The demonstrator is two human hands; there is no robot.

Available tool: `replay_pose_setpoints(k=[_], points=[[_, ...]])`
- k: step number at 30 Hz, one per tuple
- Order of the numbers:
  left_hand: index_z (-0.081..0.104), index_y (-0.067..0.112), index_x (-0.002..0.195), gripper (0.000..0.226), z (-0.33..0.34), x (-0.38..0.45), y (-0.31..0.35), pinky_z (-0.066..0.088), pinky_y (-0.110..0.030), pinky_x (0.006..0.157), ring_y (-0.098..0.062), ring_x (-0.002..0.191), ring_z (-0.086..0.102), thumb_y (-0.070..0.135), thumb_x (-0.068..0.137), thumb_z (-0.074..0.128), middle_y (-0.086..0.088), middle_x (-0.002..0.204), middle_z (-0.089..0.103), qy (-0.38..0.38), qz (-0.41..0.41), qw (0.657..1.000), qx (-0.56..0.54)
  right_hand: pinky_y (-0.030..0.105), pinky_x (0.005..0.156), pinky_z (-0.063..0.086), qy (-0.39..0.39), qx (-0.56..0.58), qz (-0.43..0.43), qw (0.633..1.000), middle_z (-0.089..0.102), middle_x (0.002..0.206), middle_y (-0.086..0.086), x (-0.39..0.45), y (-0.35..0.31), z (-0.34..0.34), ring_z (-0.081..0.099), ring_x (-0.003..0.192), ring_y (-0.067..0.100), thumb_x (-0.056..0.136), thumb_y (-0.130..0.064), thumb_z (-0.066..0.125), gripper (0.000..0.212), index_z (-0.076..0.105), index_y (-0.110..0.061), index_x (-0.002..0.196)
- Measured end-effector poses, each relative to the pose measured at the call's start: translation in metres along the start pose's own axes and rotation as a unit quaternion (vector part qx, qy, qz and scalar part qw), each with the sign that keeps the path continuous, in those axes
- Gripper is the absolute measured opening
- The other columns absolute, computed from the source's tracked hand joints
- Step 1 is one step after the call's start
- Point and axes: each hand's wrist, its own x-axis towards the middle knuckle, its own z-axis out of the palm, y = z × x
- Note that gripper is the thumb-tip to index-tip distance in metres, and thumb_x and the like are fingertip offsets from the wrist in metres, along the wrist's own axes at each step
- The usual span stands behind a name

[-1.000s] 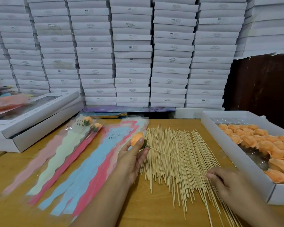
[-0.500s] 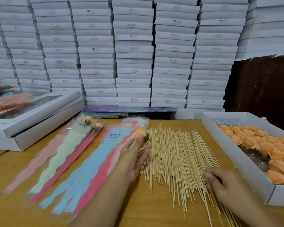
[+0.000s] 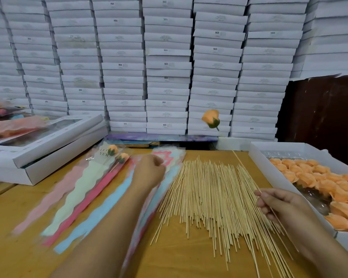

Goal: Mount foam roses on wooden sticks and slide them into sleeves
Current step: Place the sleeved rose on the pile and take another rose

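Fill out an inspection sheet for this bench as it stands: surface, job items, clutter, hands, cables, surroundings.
Surface: wooden table, partly covered.
Job items: mounted rose raised on a held stick; loose sticks fanned out centre; sleeves spread left, two filled sleeves at the back; tray of roses right.
Clutter: windowed boxes far left.
Hands: right hand pinches the stick; left hand on the sleeves, its grip cannot be told.
Cables: nothing seen.
Surroundings: stacked white boxes behind.

One head-worn wide-angle view looks forward and down, close over the table point(image 3: 189, 263), facing stacked white boxes point(image 3: 167, 65).
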Motion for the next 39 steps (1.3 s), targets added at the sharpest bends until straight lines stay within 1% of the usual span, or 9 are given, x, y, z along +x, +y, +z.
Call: replay_pose_setpoints(k=[3,7,11,15,21,27,31,35,39], points=[[0.055,0.008,0.134,0.043,-0.018,0.014,-0.040,0.050,-0.034,0.094,-0.024,0.110,0.062,0.032,0.098,0.059,-0.011,0.126,0.064,-0.044,-0.005,0.971,0.235,0.016,0.047,0.049,-0.002,0.028,0.021,0.999,0.069,0.069,0.005,0.002,0.001,0.001,0.058,0.054,0.007,0.096,-0.005,0.056,0.017,0.073,-0.006,0.101],[0.061,0.008,0.116,0.051,-0.021,0.017,-0.078,0.051,-0.033,0.080,-0.025,0.095,0.065,0.053,0.100,0.046,-0.010,0.108,0.068,-0.125,-0.021,0.913,0.389,0.015,0.048,0.049,-0.007,0.046,0.029,0.999,0.069,0.069,0.005,0.005,0.005,0.006,0.059,0.054,0.007,0.095,-0.004,0.058,0.017,0.073,-0.006,0.100],[0.060,0.014,0.097,0.033,-0.017,0.011,-0.082,0.049,-0.030,0.072,-0.023,0.087,0.064,0.038,0.104,0.039,-0.002,0.087,0.059,-0.105,0.031,0.894,0.435,0.015,0.048,0.050,-0.010,0.049,0.026,0.998,0.069,0.070,0.006,0.008,0.007,0.009,0.060,0.054,0.007,0.095,-0.005,0.058,0.016,0.073,-0.006,0.100],[0.060,0.015,0.105,0.021,-0.013,0.004,-0.069,0.044,-0.029,0.067,-0.022,0.091,0.064,0.011,0.100,0.040,-0.002,0.093,0.058,-0.084,0.072,0.855,0.507,0.015,0.047,0.049,-0.008,0.053,0.025,0.998,0.068,0.069,0.005,0.009,0.009,0.007,0.058,0.053,0.007,0.095,-0.005,0.058,0.017,0.074,-0.006,0.100],[0.048,0.020,0.091,0.013,-0.016,-0.001,-0.062,0.038,-0.028,0.059,-0.019,0.073,0.050,0.008,0.096,0.045,0.004,0.072,0.037,-0.064,0.105,0.846,0.519,0.014,0.047,0.047,-0.003,0.057,0.016,0.998,0.066,0.067,0.005,0.008,0.012,0.005,0.055,0.052,0.007,0.095,-0.004,0.057,0.017,0.073,-0.003,0.100],[0.045,0.020,0.085,0.019,-0.023,-0.012,-0.047,0.041,-0.028,0.061,-0.019,0.071,0.050,0.004,0.095,0.046,0.004,0.074,0.040,-0.055,0.114,0.836,0.535,0.015,0.046,0.047,-0.001,0.057,0.010,0.998,0.066,0.067,0.006,0.006,0.014,0.004,0.055,0.052,0.008,0.095,-0.003,0.057,0.017,0.073,-0.002,0.100],[0.031,0.019,0.068,0.032,-0.031,-0.027,-0.031,0.029,-0.025,0.047,-0.013,0.055,0.038,0.004,0.092,0.046,0.003,0.068,0.038,-0.069,0.123,0.816,0.561,0.015,0.046,0.047,0.004,0.056,0.007,0.998,0.067,0.068,0.006,0.006,0.014,0.001,0.055,0.054,0.008,0.095,-0.004,0.057,0.017,0.073,-0.003,0.099],[0.037,0.021,0.064,0.044,-0.041,-0.040,-0.021,0.029,-0.023,0.047,-0.009,0.052,0.039,0.046,0.094,0.056,0.005,0.063,0.042,-0.138,0.136,0.810,0.554,0.014,0.044,0.045,0.008,0.067,0.000,0.998,0.067,0.067,0.005,0.006,0.015,0.000,0.056,0.051,0.006,0.094,-0.004,0.057,0.016,0.073,-0.003,0.099],[0.046,0.019,0.063,0.054,-0.037,-0.021,-0.020,0.032,-0.022,0.048,-0.009,0.050,0.040,0.064,0.093,0.053,0.006,0.059,0.044,-0.108,0.123,0.865,0.474,0.015,0.044,0.046,0.010,0.074,-0.005,0.997,0.067,0.067,0.004,0.006,0.013,0.001,0.056,0.051,0.006,0.093,-0.005,0.058,0.016,0.073,-0.003,0.099]])
